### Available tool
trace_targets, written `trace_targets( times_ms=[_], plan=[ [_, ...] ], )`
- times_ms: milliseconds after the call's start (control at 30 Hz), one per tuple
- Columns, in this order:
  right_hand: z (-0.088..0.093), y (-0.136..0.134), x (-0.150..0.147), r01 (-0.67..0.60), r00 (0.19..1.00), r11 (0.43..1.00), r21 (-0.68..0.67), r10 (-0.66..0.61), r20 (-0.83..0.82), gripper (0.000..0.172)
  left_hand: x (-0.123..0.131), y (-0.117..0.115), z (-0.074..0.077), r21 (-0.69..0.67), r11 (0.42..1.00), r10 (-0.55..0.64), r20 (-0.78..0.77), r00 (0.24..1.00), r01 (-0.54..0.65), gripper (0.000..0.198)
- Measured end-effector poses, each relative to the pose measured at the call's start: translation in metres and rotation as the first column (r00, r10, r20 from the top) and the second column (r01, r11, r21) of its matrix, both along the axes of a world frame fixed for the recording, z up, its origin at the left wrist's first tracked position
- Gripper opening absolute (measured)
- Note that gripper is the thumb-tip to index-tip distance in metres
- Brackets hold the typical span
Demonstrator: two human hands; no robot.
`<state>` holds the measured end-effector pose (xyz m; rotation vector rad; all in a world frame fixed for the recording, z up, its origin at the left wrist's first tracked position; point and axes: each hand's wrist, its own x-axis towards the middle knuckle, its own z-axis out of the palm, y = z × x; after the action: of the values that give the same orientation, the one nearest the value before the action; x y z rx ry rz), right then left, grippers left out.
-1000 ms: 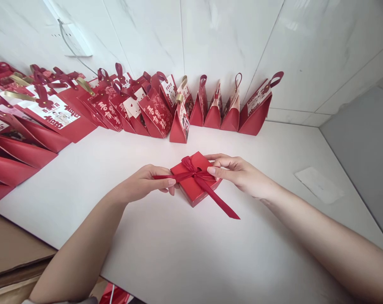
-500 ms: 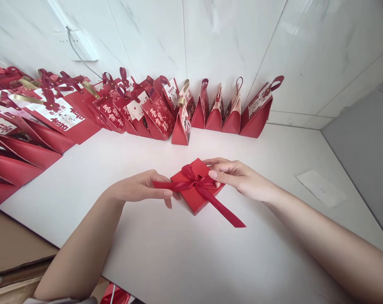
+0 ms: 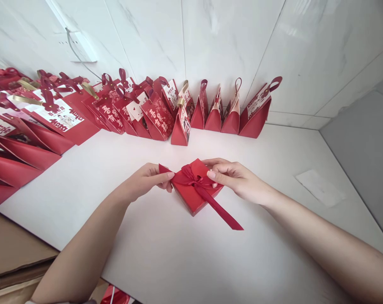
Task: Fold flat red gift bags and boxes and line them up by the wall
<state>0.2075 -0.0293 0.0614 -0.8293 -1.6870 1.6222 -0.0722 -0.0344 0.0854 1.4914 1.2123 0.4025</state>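
A small red gift box (image 3: 191, 198) lies on the white table, turned corner-on. A dark red ribbon (image 3: 223, 211) is tied in a bow on its top, one tail running toward the lower right past the box's edge. My left hand (image 3: 150, 179) pinches the other tail between thumb and fingers, left of the box. On the right, my right hand (image 3: 231, 177) is closed on the box's right corner, its thumb on the bow's right loop and its fingers partly hidden behind the box.
Several red gift bags (image 3: 158, 116) with ribbon handles stand along the tiled wall, more crowding the left. A white paper piece (image 3: 320, 188) lies at the right. A wall socket (image 3: 80, 46) with a cable is at the back left; cardboard (image 3: 17, 240) sits below the table's left edge.
My left hand has moved slightly up and its loose fingers have closed in a pinch on the left ribbon tail. My right hand and the box stay nearly in place.
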Motion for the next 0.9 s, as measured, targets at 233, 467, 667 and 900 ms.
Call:
trace_targets(
  times_ms=[233, 467, 667, 900],
  plan=[
    [-0.007, 0.002, 0.000, 0.148, 0.988, 0.989, 0.011, -0.148, 0.033, 0.039, -0.008, -0.001, 0.013, -0.063, 0.891, -0.446, 0.052, 0.894, 0.449, 0.031],
    [-0.007, -0.001, -0.002, 0.081, 0.996, 0.997, -0.011, -0.081, 0.022, 0.037, 0.005, -0.008, -0.005, -0.096, 0.768, -0.630, 0.070, 0.774, 0.634, 0.031],
    [-0.001, -0.003, 0.000, 0.004, 0.998, 0.995, 0.097, -0.009, 0.057, 0.028, 0.022, -0.011, -0.020, -0.148, 0.828, -0.514, 0.181, 0.838, 0.540, 0.032],
    [-0.002, -0.010, -0.001, 0.116, 0.971, 0.908, 0.402, -0.189, 0.146, 0.019, 0.033, -0.017, -0.020, -0.195, 0.823, -0.523, 0.106, 0.845, 0.534, 0.033]
  ],
)
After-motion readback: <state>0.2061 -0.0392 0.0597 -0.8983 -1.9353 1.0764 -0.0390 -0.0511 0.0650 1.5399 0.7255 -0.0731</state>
